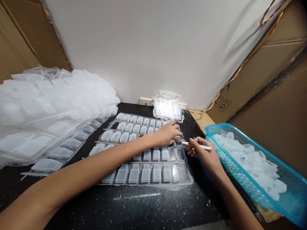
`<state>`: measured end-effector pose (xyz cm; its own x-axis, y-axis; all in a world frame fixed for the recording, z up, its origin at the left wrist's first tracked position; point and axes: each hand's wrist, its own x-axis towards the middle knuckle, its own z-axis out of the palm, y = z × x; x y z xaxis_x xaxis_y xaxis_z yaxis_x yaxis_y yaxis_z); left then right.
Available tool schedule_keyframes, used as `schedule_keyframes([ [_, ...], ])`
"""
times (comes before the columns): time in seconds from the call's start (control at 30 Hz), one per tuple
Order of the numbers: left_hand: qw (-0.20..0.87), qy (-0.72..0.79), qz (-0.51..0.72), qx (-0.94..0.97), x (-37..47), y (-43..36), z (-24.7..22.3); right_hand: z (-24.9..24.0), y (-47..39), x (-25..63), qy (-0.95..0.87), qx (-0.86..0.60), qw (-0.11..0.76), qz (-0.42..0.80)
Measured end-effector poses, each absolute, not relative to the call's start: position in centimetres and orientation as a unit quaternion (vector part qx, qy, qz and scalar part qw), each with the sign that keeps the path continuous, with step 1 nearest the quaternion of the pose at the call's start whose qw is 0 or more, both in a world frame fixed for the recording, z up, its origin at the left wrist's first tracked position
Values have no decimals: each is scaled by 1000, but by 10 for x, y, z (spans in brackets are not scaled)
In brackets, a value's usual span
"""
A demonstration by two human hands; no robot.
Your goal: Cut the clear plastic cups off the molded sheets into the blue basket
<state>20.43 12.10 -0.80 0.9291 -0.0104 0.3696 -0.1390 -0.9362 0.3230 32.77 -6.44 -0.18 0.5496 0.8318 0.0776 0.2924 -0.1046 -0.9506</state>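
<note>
The left hand [167,133] is gripping a plastic piece [177,138], the right hand [206,156] a pen-like tool [208,148], while the molded sheet [153,184] on the desk [120,209] is showing right-edge gaps, with most seated pieces [145,174] remaining.

Workshop with heaped plastic moldings [59,99]
</note>
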Motion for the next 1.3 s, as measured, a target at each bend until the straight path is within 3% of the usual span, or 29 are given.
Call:
schedule_keyframes([
  [0.2, 279, -1, 231, 932, 212, 120, -16, -7, -57, 336, -422, -733, 487, 216],
  [0.37, 386, 105, 344, 850, 220, 148, -14, -5, -52, 342, -436, -751, 448, 210],
  [0.53, 401, 143, 420, 801, 207, 186, 11, 7, -49, 340, -447, -742, 460, 196],
  [0.83, 243, -33, 188, 951, 180, 161, 20, 10, -30, 326, -444, -700, 524, 196],
  [1.07, 27, -76, 165, 983, 185, 142, 16, -3, -25, 322, -454, -699, 509, 213],
  [1.13, 8, -80, 162, 983, 187, 140, 15, -2, -25, 322, -456, -705, 502, 209],
  [1.2, 58, -80, 161, 982, 189, 138, 13, -1, -24, 323, -458, -713, 490, 203],
  [1.3, 317, -34, 194, 928, 193, 139, 9, -2, -25, 327, -464, -728, 465, 196],
])
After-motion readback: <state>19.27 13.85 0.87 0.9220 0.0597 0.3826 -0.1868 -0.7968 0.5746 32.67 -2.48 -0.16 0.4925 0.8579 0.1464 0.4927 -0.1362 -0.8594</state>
